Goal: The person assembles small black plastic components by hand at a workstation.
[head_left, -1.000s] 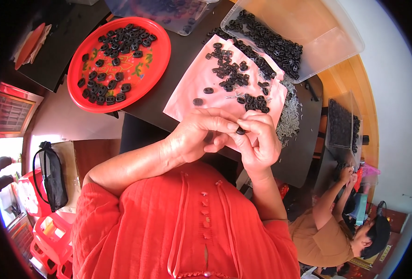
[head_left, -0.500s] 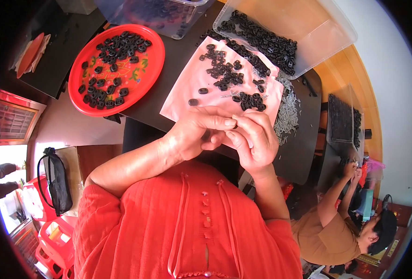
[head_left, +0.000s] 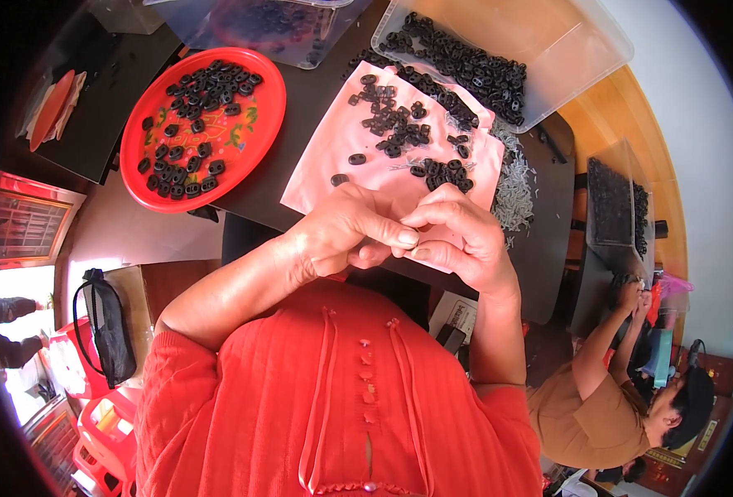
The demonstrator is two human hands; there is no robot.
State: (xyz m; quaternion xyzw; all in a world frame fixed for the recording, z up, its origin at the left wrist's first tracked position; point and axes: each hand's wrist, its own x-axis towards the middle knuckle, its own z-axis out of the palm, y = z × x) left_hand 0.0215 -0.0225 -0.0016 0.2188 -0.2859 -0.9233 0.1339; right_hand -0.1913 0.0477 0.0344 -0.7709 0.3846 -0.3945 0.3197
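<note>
My left hand (head_left: pixel 351 230) and my right hand (head_left: pixel 464 238) meet over the near edge of a pink cloth (head_left: pixel 326 161). Thumbs and fingers of both are pinched together at one spot. What sits between the fingertips is too small and covered to make out. Just beyond my right hand lies a cluster of small black two-holed plastic pieces (head_left: pixel 447 176). Two single black pieces rest beyond my left hand, and more are scattered farther up the cloth among thin silvery pins (head_left: pixel 408 164).
Left on the dark table is a red round tray (head_left: pixel 277 116) holding black pieces. A clear bin (head_left: pixel 569 58) of black pieces stands at the far right, near a heap of silvery pins (head_left: pixel 513 199). Another person (head_left: pixel 594 414) sits at right, hands raised beside another bin (head_left: pixel 613 207).
My right hand has shifted slightly right and down, its wrist turning outward. A dark bit showing at the fingertips before is now covered. The whole view has moved slightly.
</note>
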